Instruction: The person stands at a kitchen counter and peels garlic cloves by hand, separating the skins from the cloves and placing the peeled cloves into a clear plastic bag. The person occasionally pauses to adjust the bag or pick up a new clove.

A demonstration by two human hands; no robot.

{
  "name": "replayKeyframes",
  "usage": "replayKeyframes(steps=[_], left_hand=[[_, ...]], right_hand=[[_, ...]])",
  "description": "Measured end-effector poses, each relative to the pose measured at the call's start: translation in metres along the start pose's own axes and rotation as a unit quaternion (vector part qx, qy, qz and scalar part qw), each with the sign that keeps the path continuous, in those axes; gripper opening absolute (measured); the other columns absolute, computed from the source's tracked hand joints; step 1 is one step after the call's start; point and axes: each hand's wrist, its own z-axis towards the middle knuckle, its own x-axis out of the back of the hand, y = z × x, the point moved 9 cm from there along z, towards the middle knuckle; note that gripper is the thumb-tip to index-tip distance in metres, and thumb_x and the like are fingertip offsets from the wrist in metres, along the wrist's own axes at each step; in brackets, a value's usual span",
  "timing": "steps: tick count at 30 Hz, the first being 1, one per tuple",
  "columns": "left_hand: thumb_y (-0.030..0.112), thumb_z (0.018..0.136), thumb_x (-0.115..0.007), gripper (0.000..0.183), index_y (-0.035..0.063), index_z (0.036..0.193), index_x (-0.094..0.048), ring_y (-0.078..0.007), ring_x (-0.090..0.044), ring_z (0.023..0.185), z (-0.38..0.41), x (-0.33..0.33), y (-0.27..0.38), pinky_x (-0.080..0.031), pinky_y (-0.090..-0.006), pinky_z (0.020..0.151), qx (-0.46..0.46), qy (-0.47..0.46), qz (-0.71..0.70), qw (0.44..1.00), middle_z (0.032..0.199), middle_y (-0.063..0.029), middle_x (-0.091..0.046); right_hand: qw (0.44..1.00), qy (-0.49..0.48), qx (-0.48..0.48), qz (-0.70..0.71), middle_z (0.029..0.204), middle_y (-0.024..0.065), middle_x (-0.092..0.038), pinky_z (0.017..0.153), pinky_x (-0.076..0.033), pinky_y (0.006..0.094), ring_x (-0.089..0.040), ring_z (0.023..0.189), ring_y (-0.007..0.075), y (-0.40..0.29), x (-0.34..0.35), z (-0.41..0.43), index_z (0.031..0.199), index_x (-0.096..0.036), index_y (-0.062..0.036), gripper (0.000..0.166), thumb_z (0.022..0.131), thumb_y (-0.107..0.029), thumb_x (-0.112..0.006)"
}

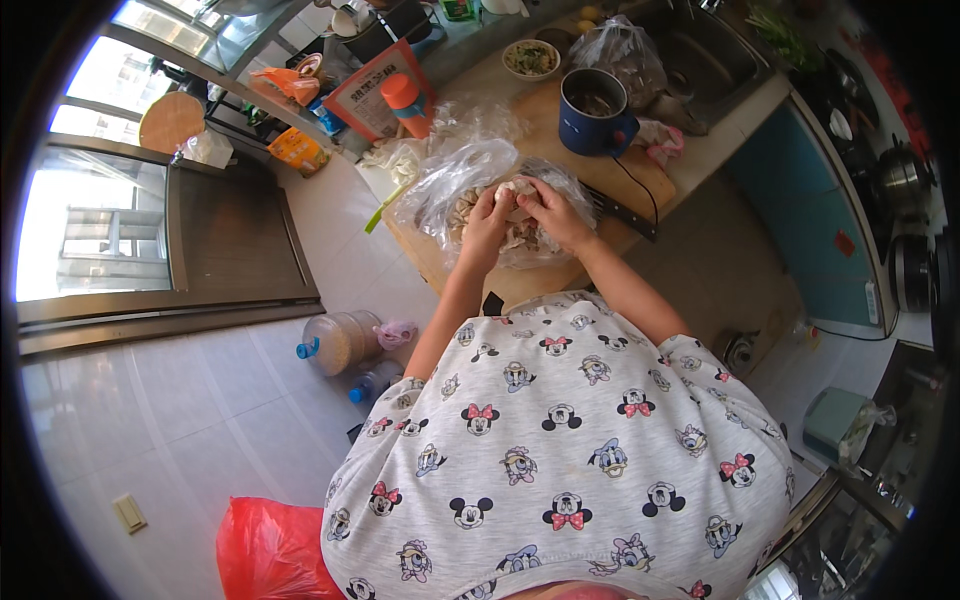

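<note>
A whitish garlic bulb (516,189) is pinched between the fingertips of my left hand (486,225) and my right hand (559,214). Both hands hover above a clear plastic bag (427,196) spread open on a wooden cutting board (414,244). More garlic (463,204) lies in the bag, left of my fingers. Below my hands are loose pieces that look like cloves and papery skins (521,238). To the right, a knife with a black handle (637,223) rests on the board, its blade partly covered by the bag.
Beyond the knife, a blue electric pot (581,135) with a trailing black cord stands on the board. A bowl of chopped food (531,60), an orange bottle (409,105) and a bulging plastic bag (615,52) sit farther back. The sink (709,56) is at upper right.
</note>
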Motion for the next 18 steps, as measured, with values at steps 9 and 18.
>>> replayKeyframes(steps=[9, 18], left_hand=[[0.024, 0.102, -0.038, 0.028, 0.0011, 0.109, -0.052, -0.0143, -0.053, 0.082, 0.018, 0.014, -0.024, -0.046, -0.0265, 0.072, -0.023, 0.114, -0.114, 0.987, 0.093, -0.0047, -0.055], [0.034, 0.101, -0.041, 0.036, 0.0004, 0.110, -0.052, -0.0153, -0.052, 0.087, 0.015, 0.012, -0.007, -0.044, -0.0271, 0.079, -0.093, 0.097, 0.066, 0.989, 0.099, -0.0078, -0.056]], right_hand=[[0.934, 0.057, 0.211, -0.283, 0.118, 0.0229, -0.054, 0.089, -0.044, 0.0408, -0.053, 0.109, 0.0379, -0.037, -0.019, -0.013, 0.124, -0.046, -0.0017, 0.042, 0.089, -0.019, -0.061], [0.953, 0.089, 0.064, -0.284, 0.090, 0.0216, -0.062, 0.071, -0.045, 0.0442, -0.060, 0.083, 0.0383, -0.027, -0.001, 0.005, 0.092, -0.055, -0.0001, 0.025, 0.090, -0.024, -0.057]])
